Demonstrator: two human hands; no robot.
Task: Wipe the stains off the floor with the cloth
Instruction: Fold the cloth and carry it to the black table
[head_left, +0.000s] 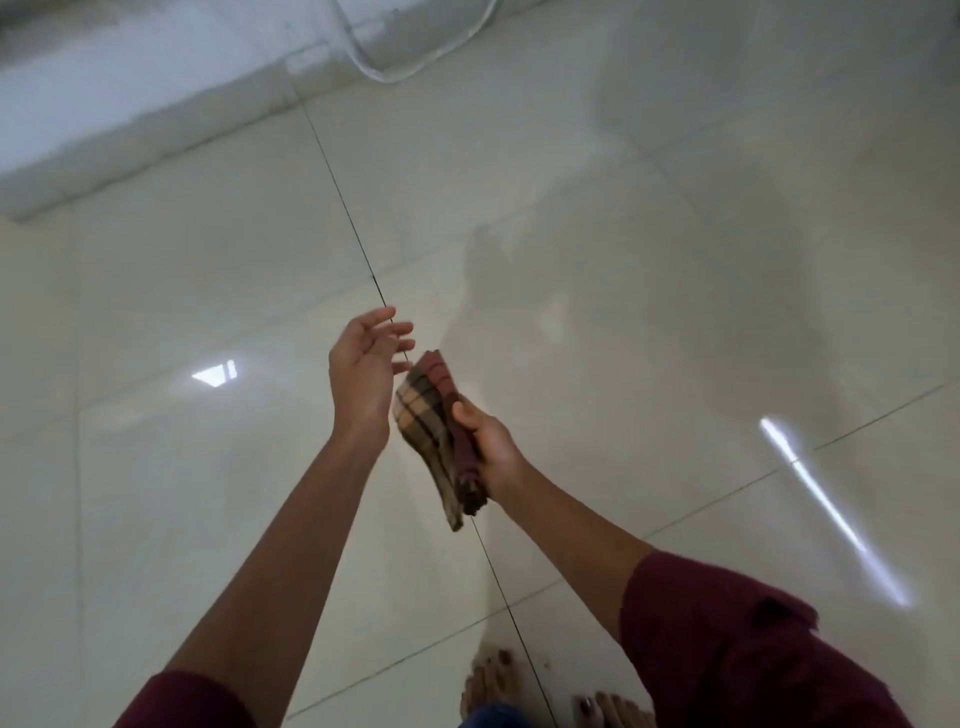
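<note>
A folded checked cloth (434, 421), maroon, tan and black, hangs upright in mid-air above the glossy pale tiled floor (597, 218). My right hand (485, 441) is shut on the cloth's right edge, thumb on top. Just left of the cloth is my left hand (363, 371), fingers spread and palm turned toward it, its fingertips near the top corner but not gripping. A few small dark specks (546, 664) lie on the tile near my feet. A dull, darker smear (769, 249) spreads over the floor at the right.
My bare feet (491, 686) stand at the bottom edge on either side of a dark grout line (337, 187). A white wall base (104, 130) runs along the upper left. A pale hose or cable (379, 73) curves on the floor at the top.
</note>
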